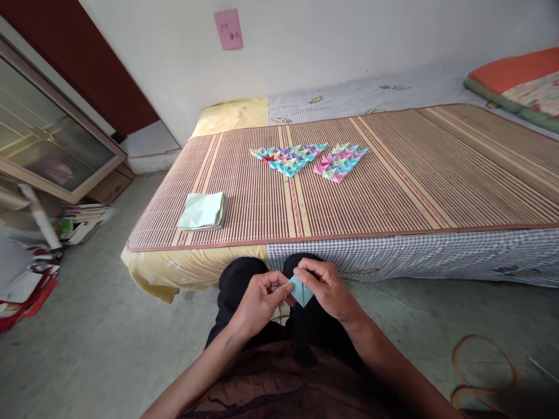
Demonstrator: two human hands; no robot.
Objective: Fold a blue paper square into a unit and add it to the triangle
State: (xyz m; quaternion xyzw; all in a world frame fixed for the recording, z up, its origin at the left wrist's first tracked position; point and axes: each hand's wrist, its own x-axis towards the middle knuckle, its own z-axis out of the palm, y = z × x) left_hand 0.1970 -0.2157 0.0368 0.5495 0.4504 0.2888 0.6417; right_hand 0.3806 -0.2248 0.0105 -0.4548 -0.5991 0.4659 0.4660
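Observation:
A small light-blue piece of folded paper [301, 293] is held above my knees, its lower end a point and a crease running down its middle. My left hand [261, 298] pinches its left corner between thumb and fingers. On the right side, my right hand [325, 286] grips the upper edge with thumb and forefinger. On the bed mat lie two groups of small folded paper shapes in many colours, a wider group [290, 158] and a narrower group [340, 162]. A stack of square paper sheets [202, 210], pale green on top, rests nearer the left end.
The striped bamboo mat [253, 203] covers the bed, whose front edge is just beyond my knees. A folded orange quilt [517, 73] lies at the far right. A pink note [228, 29] is on the wall. Books [85, 215] and a glass-paned door [48, 134] stand left.

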